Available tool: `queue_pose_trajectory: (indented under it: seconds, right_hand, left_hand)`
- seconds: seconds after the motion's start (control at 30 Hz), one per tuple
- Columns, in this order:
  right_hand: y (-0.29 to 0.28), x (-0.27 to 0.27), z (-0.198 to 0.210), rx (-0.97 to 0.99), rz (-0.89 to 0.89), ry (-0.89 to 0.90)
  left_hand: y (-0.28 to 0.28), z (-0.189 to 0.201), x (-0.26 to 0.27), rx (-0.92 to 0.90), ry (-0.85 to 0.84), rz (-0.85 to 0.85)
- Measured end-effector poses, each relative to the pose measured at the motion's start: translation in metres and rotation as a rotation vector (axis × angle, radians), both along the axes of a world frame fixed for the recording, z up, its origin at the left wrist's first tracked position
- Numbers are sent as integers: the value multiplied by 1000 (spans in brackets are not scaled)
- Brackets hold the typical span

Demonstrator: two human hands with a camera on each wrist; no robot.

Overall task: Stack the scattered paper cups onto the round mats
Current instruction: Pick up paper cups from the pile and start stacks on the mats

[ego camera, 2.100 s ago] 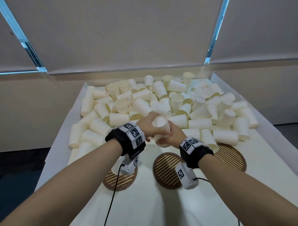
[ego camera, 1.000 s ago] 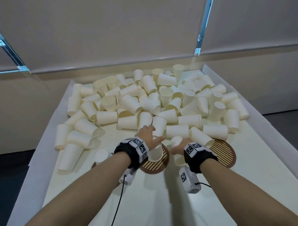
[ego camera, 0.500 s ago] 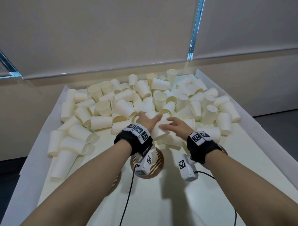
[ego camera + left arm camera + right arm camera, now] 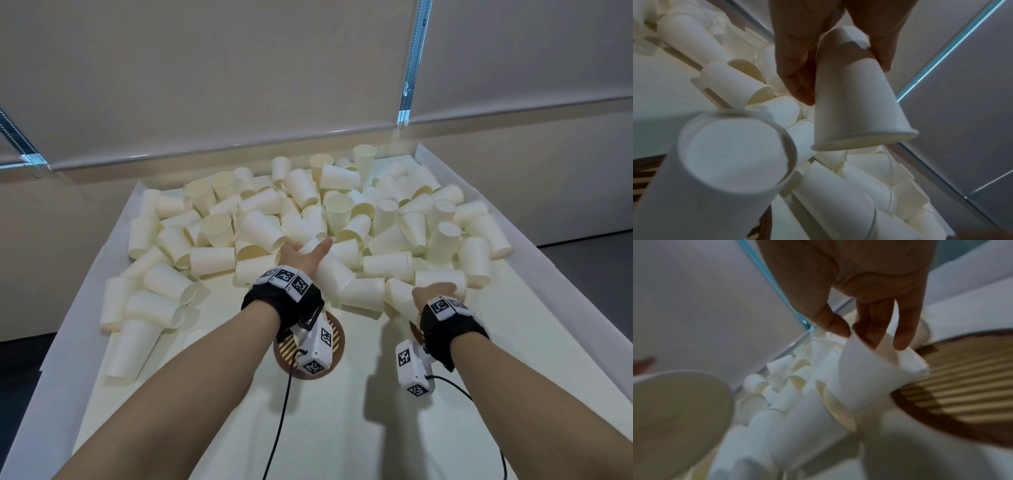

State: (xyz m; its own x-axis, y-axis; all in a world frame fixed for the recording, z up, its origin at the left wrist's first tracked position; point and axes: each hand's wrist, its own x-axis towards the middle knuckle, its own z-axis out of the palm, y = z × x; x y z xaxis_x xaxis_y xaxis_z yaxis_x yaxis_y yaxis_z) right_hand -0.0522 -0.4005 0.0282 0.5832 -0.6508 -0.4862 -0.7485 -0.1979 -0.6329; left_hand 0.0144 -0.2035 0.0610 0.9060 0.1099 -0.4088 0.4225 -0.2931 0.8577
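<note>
Both hands picking paper cups from the pile.
Left hand grips a cup; right hand pinches another cup; next, likely carry them to a round mat.

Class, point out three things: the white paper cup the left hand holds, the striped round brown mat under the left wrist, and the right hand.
White paper cup [image 4: 855, 100], left wrist view, side wall.
Striped round brown mat [image 4: 337, 337], head view, right rim.
Right hand [image 4: 432, 293], head view, back of hand.
</note>
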Motion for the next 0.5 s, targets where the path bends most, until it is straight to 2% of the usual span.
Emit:
queue_pose_trajectory:
  seconds: [0.1, 0.17, 0.23, 0.3, 0.4, 0.5]
  right_hand:
    - [0, 15, 14, -111, -14, -52]
    - [3, 25, 31, -95, -31, -116]
    - [1, 35, 36, -58, 44, -147]
    - [2, 37, 41, 1, 153, -169]
    - [7, 39, 42, 156, 191, -238]
    - [15, 38, 40, 371, 190, -305]
  left_hand:
    - [-2, 2, 1, -19, -13, 28]
    - [-7, 5, 2, -45, -18, 53]
    - [-12, 8, 2, -90, -29, 62]
    - [-21, 8, 1, -141, -27, 59]
    - [-35, 10, -4, -168, -10, 20]
    - [-53, 9, -12, -128, 15, -124]
